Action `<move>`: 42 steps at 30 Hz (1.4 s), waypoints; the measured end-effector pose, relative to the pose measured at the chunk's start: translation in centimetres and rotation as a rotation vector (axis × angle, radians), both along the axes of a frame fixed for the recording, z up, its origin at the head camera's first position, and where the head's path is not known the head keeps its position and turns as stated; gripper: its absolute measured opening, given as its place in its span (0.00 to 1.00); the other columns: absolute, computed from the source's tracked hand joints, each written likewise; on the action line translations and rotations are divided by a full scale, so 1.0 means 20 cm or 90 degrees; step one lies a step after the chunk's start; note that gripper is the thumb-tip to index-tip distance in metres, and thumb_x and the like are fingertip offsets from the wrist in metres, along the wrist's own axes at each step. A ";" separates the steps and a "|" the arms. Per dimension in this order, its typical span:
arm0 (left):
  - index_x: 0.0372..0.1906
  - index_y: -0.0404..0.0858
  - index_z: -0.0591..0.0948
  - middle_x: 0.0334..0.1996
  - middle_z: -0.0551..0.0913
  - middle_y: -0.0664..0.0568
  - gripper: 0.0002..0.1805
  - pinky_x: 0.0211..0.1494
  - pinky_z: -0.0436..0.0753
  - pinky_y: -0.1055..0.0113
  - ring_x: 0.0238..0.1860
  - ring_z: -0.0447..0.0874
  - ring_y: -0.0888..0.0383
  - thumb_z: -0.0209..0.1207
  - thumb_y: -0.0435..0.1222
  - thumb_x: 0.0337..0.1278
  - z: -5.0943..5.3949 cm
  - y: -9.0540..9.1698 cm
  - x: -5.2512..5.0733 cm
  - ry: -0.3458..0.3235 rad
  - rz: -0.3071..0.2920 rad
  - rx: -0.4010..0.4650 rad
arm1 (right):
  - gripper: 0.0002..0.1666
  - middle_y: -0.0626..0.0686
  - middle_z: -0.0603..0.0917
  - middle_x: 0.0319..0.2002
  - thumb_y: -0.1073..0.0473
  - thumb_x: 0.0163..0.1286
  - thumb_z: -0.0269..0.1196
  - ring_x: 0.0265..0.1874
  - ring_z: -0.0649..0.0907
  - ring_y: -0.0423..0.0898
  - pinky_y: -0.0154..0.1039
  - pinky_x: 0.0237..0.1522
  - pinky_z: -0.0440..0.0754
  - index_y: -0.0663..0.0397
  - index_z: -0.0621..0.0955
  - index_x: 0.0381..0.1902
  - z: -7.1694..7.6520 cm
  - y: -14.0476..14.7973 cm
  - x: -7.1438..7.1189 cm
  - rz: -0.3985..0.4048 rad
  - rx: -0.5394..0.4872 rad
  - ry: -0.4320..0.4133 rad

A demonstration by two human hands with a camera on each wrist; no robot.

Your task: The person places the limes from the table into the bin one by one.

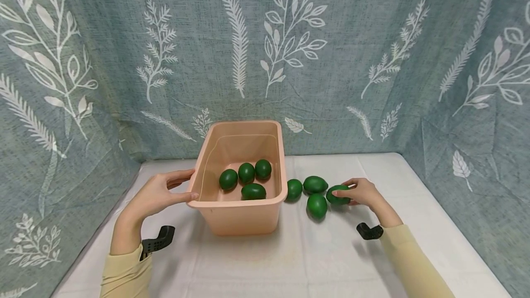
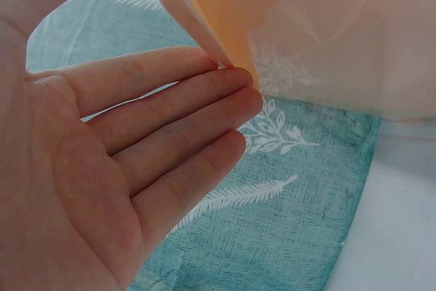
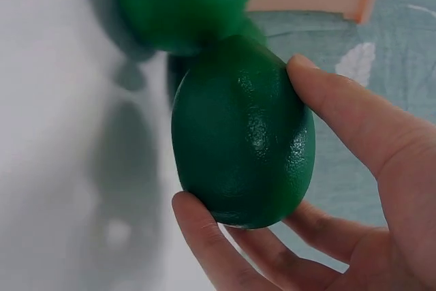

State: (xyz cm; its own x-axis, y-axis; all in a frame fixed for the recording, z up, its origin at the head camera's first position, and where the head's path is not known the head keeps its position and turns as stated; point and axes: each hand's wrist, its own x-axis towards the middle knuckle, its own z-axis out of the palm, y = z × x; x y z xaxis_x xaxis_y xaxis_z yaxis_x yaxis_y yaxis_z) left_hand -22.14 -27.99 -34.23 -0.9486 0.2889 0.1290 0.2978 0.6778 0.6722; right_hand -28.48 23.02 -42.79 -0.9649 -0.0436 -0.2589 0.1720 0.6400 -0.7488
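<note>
A peach-coloured plastic bin (image 1: 242, 217) stands in the middle, with several dark green limes (image 1: 246, 173) on its floor. My left hand (image 1: 155, 197) is at its left side, straight fingers touching the rim and thumb resting by the near corner; the left wrist view shows those fingers (image 2: 184, 124) at the rim, with the thumb tip out of frame. To the right of the bin, my right hand (image 1: 366, 194) holds a green lime (image 3: 242, 134) between thumb and fingers. Three other limes (image 1: 317, 206) lie beside it, one of them close to the bin's wall.
A white cloth (image 1: 256, 266) covers the table. Behind and at both sides hangs a teal curtain (image 1: 190, 59) with white leaf prints. Each wrist carries a black camera mount (image 1: 159, 239).
</note>
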 end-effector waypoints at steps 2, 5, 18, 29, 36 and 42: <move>0.65 0.39 0.72 0.62 0.75 0.45 0.39 0.66 0.74 0.48 0.65 0.69 0.39 0.67 0.53 0.50 0.00 0.00 0.00 -0.001 0.000 -0.001 | 0.44 0.68 0.77 0.53 0.41 0.55 0.70 0.37 0.85 0.47 0.43 0.41 0.88 0.66 0.74 0.59 0.04 0.00 -0.01 0.007 -0.003 0.003; 0.65 0.39 0.72 0.62 0.75 0.44 0.39 0.66 0.74 0.47 0.65 0.69 0.39 0.67 0.53 0.50 0.00 0.00 0.00 -0.001 -0.001 -0.001 | 0.44 0.69 0.76 0.54 0.42 0.56 0.69 0.39 0.85 0.48 0.44 0.44 0.88 0.67 0.72 0.60 0.11 -0.01 -0.02 0.023 -0.005 0.007; 0.65 0.39 0.72 0.62 0.75 0.44 0.39 0.66 0.74 0.49 0.65 0.69 0.40 0.67 0.53 0.49 0.00 -0.01 0.00 -0.002 -0.002 -0.002 | 0.45 0.70 0.72 0.59 0.42 0.58 0.68 0.45 0.84 0.54 0.38 0.41 0.88 0.65 0.69 0.65 0.41 -0.09 -0.12 0.061 0.005 0.012; 0.65 0.38 0.71 0.62 0.74 0.43 0.41 0.66 0.73 0.47 0.65 0.69 0.40 0.67 0.54 0.48 0.00 -0.01 -0.01 -0.001 0.003 -0.002 | 0.43 0.69 0.72 0.59 0.43 0.59 0.68 0.49 0.82 0.58 0.39 0.43 0.88 0.64 0.70 0.64 0.62 -0.20 -0.19 0.104 0.019 0.037; 0.65 0.37 0.72 0.62 0.74 0.43 0.40 0.66 0.74 0.48 0.65 0.69 0.40 0.67 0.53 0.48 0.01 -0.01 -0.01 -0.002 -0.001 0.001 | 0.43 0.66 0.72 0.60 0.42 0.58 0.68 0.48 0.82 0.56 0.40 0.42 0.88 0.60 0.70 0.64 0.70 -0.28 -0.22 0.124 0.043 0.047; 0.65 0.38 0.71 0.62 0.74 0.44 0.41 0.66 0.74 0.48 0.65 0.69 0.40 0.67 0.54 0.48 0.00 -0.01 0.00 -0.007 0.001 0.002 | 0.44 0.63 0.74 0.59 0.39 0.57 0.68 0.45 0.84 0.55 0.40 0.42 0.88 0.56 0.70 0.65 0.74 -0.37 -0.25 0.134 0.062 0.045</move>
